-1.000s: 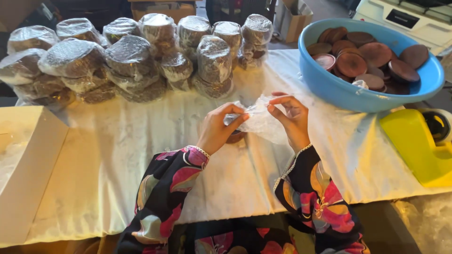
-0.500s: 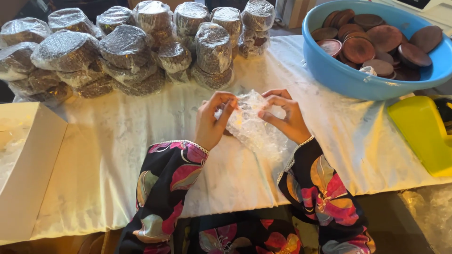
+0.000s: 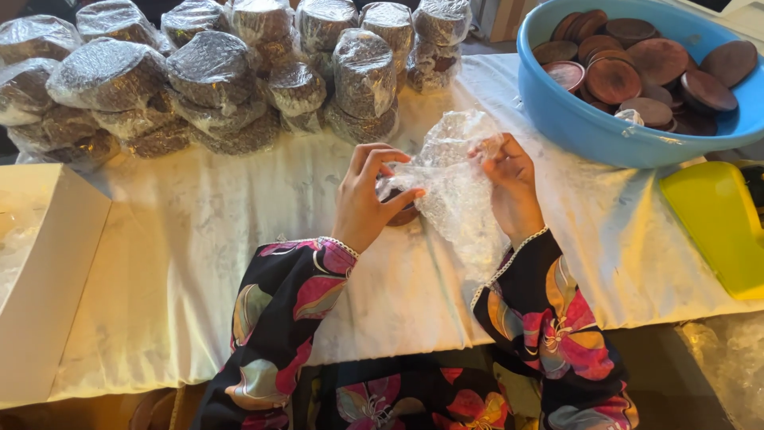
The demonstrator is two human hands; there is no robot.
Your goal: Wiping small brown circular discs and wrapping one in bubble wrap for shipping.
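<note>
While both hands, left [image 3: 368, 199] and right [image 3: 509, 185], pinch it closed-fingered, the bubble wrap sheet [image 3: 454, 187] stretches between them.

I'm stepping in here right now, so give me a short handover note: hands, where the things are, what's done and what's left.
Left hand: grips the bubble wrap sheet at its left edge, over a brown disc that barely shows.
Right hand: pinches the sheet's upper right edge.
Done: wrapped bundles piled at the back of the white cloth.
Left: this disc is only half covered; bare discs lie in the blue basin on the right.
</note>
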